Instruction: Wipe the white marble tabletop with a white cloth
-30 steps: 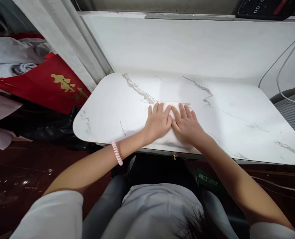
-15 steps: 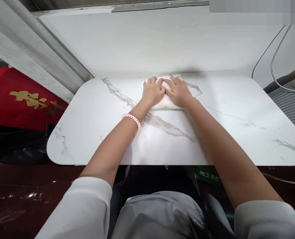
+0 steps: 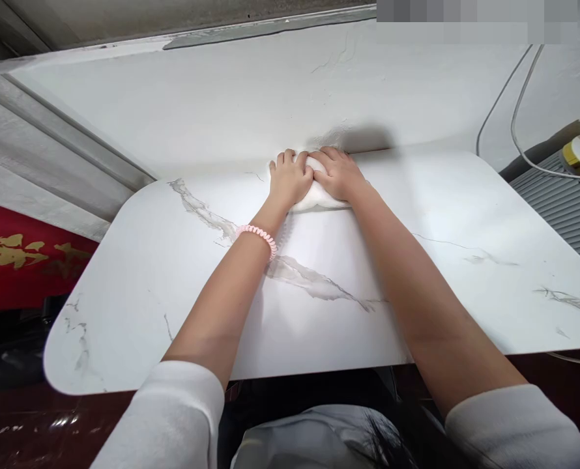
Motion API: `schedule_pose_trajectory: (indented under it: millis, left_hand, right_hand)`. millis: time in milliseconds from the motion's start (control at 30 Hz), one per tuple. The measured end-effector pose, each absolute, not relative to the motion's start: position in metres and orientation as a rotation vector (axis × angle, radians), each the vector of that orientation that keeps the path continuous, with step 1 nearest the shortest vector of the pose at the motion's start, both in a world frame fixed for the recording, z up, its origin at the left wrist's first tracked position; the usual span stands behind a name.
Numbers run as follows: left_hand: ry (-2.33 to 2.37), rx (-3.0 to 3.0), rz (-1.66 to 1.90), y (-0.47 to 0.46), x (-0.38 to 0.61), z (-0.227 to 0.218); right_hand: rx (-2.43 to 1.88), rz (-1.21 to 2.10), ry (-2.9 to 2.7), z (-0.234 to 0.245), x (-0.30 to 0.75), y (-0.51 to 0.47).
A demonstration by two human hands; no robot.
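White cloth point(image 3: 314, 195): a small bunched pad at the far edge of the marble-patterned desk point(image 3: 417, 273), touching or just short of the white wall point(image 3: 221, 111); the gap is hidden by the hands. Left hand point(image 3: 289, 181) and right hand point(image 3: 337, 174) lie side by side on top of it, palms down, thumbs meeting. Fingers point(image 3: 281, 158) are close together and bent over the far side of the cloth, pressing rather than pinching; whether the tips hook under it cannot be told. Both arms are stretched nearly straight. Pink coil band point(image 3: 258, 232) on the left wrist, just above the desk. Risks, as judged: at full reach the weight sits on the heels of the hands, so the cloth could skid on the glossy top and let the knuckles strike the wall. The bunched cloth could roll under uneven pressure and slip out sideways. Two cables point(image 3: 515, 124) hang on the wall to the right, well apart; only a wide sweep rightward could snag them.
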State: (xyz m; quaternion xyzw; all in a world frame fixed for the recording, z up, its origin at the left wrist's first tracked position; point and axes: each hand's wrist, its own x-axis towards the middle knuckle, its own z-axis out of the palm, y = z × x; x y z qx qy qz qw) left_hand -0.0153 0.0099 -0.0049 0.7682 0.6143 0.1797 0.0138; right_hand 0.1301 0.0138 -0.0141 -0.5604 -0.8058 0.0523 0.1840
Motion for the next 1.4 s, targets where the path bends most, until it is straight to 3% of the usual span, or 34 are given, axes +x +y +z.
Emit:
schedule_pose_trajectory:
  millis: [367,1100,1400]
  left_hand:
    - [1.909,2.384,0.612,-0.035,-0.006,-0.013]
    - [1.682,2.453,0.370,-0.239,0.027,0.006]
    - [1.539,2.474,0.377,-0.228,0.049,0.005]
  right_hand:
    - [-1.683,0.196,-2.318,-0.008,0.139,-0.033]
    - [-1.803,0.084,-2.296,-0.006,0.179,-0.256]
    - [-1.885,0.086,-2.349,0.000,0.198,-0.256]
